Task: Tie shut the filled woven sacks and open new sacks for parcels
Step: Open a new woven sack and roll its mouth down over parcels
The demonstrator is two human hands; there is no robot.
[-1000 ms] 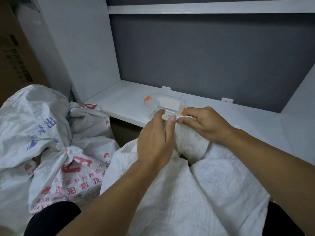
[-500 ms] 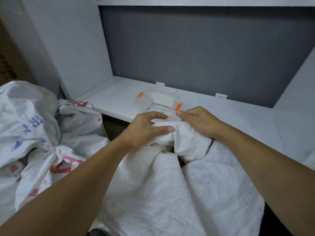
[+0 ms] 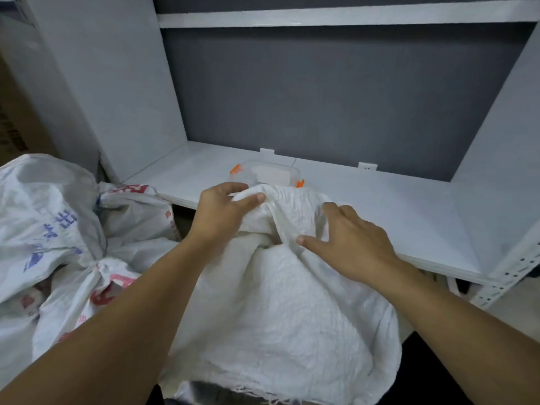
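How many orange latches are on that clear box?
2: one latch at the clear box's left end, the other at its right end. More may be hidden behind the white sack.

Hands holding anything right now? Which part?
Left hand pinches the white sack at its bunched top edge; right hand rests open on it, gripping nothing.

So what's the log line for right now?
left hand pinches white sack top | right hand rests flat on it | no tie visible
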